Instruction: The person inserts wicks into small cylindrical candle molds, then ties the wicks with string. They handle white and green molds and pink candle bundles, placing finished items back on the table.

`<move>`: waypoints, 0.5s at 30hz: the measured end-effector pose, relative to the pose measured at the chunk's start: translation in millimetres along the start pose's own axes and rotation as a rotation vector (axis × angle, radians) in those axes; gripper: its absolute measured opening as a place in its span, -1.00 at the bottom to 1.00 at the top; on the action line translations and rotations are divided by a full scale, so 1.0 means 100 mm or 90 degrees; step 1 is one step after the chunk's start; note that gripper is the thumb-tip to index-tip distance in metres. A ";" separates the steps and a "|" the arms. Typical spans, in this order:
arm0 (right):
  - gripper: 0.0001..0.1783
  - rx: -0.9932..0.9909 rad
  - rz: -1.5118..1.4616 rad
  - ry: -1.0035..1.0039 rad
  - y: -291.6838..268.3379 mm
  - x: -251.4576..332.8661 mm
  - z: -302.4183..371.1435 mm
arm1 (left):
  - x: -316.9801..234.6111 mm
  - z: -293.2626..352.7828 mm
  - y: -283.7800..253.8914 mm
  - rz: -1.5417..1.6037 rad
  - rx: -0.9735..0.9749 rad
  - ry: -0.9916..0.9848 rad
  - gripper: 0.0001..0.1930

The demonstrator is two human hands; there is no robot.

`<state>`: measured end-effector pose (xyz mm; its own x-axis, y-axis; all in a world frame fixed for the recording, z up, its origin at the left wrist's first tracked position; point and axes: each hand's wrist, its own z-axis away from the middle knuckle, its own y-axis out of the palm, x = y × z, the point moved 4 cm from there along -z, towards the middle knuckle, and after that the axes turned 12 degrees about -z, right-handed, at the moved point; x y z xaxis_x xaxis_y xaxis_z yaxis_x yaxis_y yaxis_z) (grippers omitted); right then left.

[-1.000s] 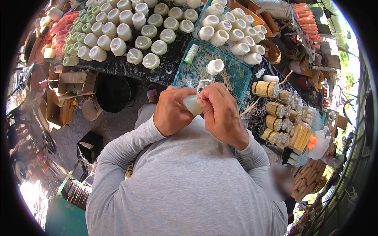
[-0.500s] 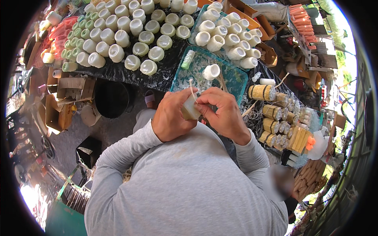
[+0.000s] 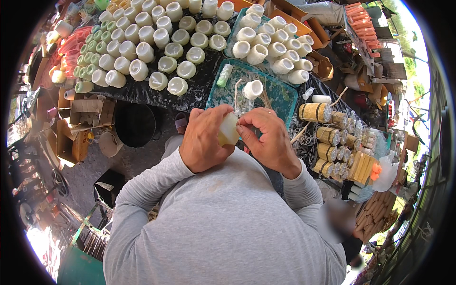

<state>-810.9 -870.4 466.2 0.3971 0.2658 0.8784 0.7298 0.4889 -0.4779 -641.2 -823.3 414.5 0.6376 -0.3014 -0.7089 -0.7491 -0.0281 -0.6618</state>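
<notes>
A pale yellow-white wax candle (image 3: pixel 228 129) is gripped in my left hand (image 3: pixel 202 140), whose fingers wrap round its far side. My right hand (image 3: pixel 271 141) has thumb and forefinger pinched together against the candle's right edge. A thin whitish wick (image 3: pixel 237 92) shows just beyond my fingertips; where its lower end goes is hidden. Beyond both hands lies a teal tray (image 3: pixel 282 102) smeared with white wax. On it stand a white cup-shaped candle (image 3: pixel 252 89) and a small pale green wax cylinder (image 3: pixel 224 75).
Many white candles (image 3: pixel 138 70) stand on black sheeting at the far left, pale green ones (image 3: pixel 97 47) beside them. Another teal tray holds more white candles (image 3: pixel 258 54). String-tied yellow bundles (image 3: pixel 315 112) lie at right. A dark pot (image 3: pixel 135 124) and cardboard boxes (image 3: pixel 71 140) are on the left.
The wick now stands out longer and further beyond my hands. The candle has turned slightly in my left hand, and my right fingers still pinch at its edge.
</notes>
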 end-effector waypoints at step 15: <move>-0.87 0.017 0.121 -0.087 0.04 -0.01 -0.03 | 0.00 -0.01 0.03 0.047 -0.042 0.015 -0.29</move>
<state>-806.4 -871.1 463.7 0.4456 0.4652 0.7649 0.6328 0.4407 -0.6367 -644.0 -824.6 412.8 0.5762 -0.3278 -0.7487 -0.8047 -0.0670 -0.5899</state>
